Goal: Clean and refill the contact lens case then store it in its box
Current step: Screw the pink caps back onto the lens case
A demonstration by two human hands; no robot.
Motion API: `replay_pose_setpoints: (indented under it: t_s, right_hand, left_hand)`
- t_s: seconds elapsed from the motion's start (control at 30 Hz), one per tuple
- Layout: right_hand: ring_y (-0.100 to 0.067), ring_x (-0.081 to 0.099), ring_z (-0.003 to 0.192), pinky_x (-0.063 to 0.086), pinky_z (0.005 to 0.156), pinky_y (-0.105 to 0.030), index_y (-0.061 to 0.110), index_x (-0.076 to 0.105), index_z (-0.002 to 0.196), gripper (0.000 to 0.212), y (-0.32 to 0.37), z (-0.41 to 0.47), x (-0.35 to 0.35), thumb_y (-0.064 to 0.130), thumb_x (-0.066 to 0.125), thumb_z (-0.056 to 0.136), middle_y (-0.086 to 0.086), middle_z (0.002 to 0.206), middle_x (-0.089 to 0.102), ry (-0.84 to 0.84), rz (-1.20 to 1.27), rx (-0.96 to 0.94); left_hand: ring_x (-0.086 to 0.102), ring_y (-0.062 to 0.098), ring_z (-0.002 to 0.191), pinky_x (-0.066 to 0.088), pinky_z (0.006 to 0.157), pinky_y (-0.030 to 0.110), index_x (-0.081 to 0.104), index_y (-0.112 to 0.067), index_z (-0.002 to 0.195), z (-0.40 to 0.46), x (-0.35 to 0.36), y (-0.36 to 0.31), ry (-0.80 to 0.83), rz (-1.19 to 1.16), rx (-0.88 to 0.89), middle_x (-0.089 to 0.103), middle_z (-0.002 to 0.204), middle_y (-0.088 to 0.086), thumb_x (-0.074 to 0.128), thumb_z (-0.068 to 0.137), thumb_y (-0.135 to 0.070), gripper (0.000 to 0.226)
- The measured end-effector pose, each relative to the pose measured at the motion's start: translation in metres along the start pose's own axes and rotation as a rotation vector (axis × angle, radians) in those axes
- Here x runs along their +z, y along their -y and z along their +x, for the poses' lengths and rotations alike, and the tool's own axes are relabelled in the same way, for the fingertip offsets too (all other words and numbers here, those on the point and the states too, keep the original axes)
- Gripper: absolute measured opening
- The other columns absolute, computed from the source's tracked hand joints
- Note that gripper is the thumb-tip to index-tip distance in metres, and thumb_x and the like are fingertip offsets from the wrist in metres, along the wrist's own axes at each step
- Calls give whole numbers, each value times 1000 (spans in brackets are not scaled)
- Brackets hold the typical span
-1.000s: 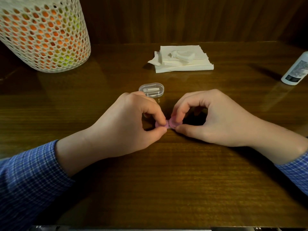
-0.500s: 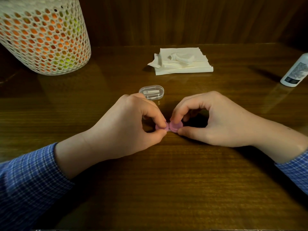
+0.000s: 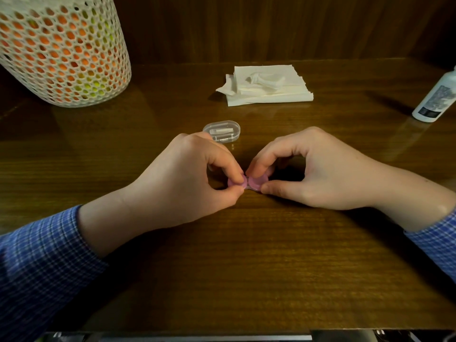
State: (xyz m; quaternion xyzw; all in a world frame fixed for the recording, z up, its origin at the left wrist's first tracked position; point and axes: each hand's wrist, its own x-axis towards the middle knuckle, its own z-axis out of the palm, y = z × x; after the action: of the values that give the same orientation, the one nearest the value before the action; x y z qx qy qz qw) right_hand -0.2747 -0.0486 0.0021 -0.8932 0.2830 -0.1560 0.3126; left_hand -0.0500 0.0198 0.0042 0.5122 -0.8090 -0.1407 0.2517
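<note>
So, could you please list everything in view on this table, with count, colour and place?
pink plastic contact lens case: one, pink, table centre, pinched between both hands
clear oval plastic box: one, transparent, just behind the left hand
stack of white paper tissues: one stack, white, back centre
white mesh basket: one, white with orange and green contents, back left
white plastic bottle: one, white, right edge
brown wooden table: one, brown
left hand: one, blue checked sleeve
right hand: one, blue checked sleeve

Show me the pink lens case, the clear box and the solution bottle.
pink lens case (image 3: 255, 184), head view, right cap top.
clear box (image 3: 223, 130), head view, lid top.
solution bottle (image 3: 435, 101), head view, label.
</note>
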Motion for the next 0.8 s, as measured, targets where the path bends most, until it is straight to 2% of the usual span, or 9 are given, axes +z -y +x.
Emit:
replay_pose_setpoints:
  t_s: [0.13,0.3,0.4,0.5,0.57,0.73,0.8]
  right_hand:
    - [-8,70,98,59,89,-34,30,78,101,18,-1,0,-2,24,80,84,15,100,76,15,-4,16]
    - [-5,67,88,57,76,-30,30,76,97,22,4,2,8,42,79,79,15,90,72,-79,-98,-20]
    - [-5,65,87,56,73,-30,30,75,107,36,5,2,10,52,73,79,15,92,68,-82,-166,-16]
    - [-3,62,88,51,71,-21,33,73,120,39,3,0,8,49,69,85,17,96,64,-12,-218,-9]
    - [-2,62,89,48,71,-16,35,75,116,32,4,0,7,45,68,87,18,95,64,7,-203,9]
    - [-4,62,80,50,65,-23,34,75,91,34,5,2,10,63,67,76,17,84,66,-65,-204,50]
    - [-4,62,79,52,64,-25,35,75,94,37,6,2,11,66,66,76,17,84,66,-77,-204,49]
  left_hand:
    - [67,1,96,52,88,22,83,-28,87,0,0,1,-7,-2,1,76,87,-19,78,80,-32,9]
    - [67,0,96,51,88,19,83,-27,85,0,1,2,-12,-6,-2,77,86,-19,82,80,-28,4]
    - [67,0,96,51,88,19,83,-28,85,-1,1,2,-15,-11,-1,76,86,-20,80,79,-31,7]
    - [67,-3,97,50,89,15,83,-29,85,0,1,2,-2,-11,0,76,86,-21,78,79,-34,9]
    - [67,-3,97,49,88,13,83,-29,85,0,1,2,-1,-10,3,76,86,-21,78,80,-33,8]
    - [68,-5,95,47,89,8,83,-28,84,0,0,2,-5,-10,13,76,86,-21,80,80,-30,6]
    - [67,-5,96,47,90,9,84,-28,84,0,1,2,-10,-9,11,77,86,-20,81,80,-30,6]
